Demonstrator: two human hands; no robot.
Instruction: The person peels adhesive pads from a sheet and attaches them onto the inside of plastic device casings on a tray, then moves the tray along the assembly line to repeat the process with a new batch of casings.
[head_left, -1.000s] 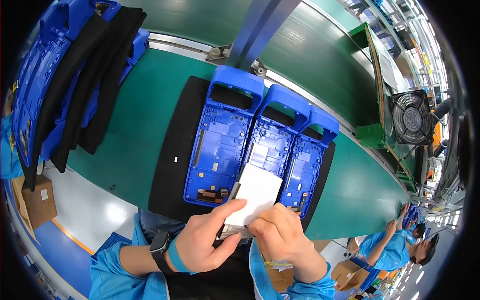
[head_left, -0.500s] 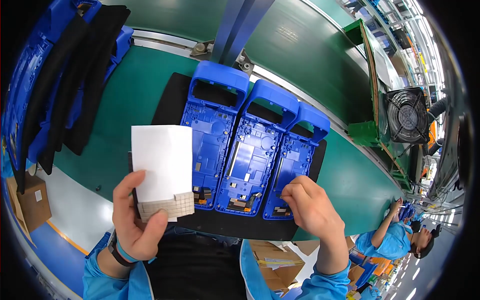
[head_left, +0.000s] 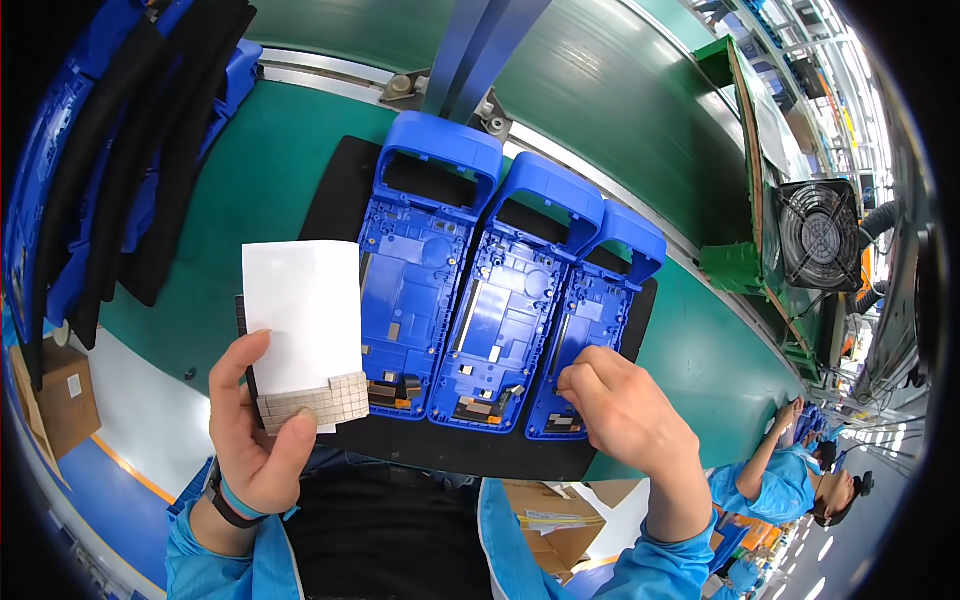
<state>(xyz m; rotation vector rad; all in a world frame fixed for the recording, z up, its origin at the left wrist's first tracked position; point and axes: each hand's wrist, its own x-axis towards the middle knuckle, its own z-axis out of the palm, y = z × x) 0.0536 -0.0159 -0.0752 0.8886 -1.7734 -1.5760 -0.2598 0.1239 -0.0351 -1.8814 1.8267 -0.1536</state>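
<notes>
My left hand [head_left: 255, 440] grips a white backing sheet [head_left: 302, 310] with rows of small grey square pads [head_left: 340, 398] along its lower part; the thumb presses on the pads. A darker gridded edge shows behind the sheet. My right hand [head_left: 640, 415] is pinched over the lower part of the right blue plastic housing [head_left: 592, 325]; anything between its fingertips is hidden. Beside it lie the middle blue housing [head_left: 512, 300] and the left blue housing [head_left: 415, 290], partly covered by the sheet. All three lie open side by side, with small parts and flat cables at their near ends.
Under the housings is a black foam mat [head_left: 460, 458] on the green bench [head_left: 270, 170]. At the left, more blue housings [head_left: 70, 170] stand between black foam sheets [head_left: 170, 190]. A fan [head_left: 818, 235] is at the right. Beyond it a person [head_left: 790, 475] in blue works.
My left hand has moved slightly left with the sheet, uncovering more of the left housing. My right hand stays pinched over the right housing, turned a little.
</notes>
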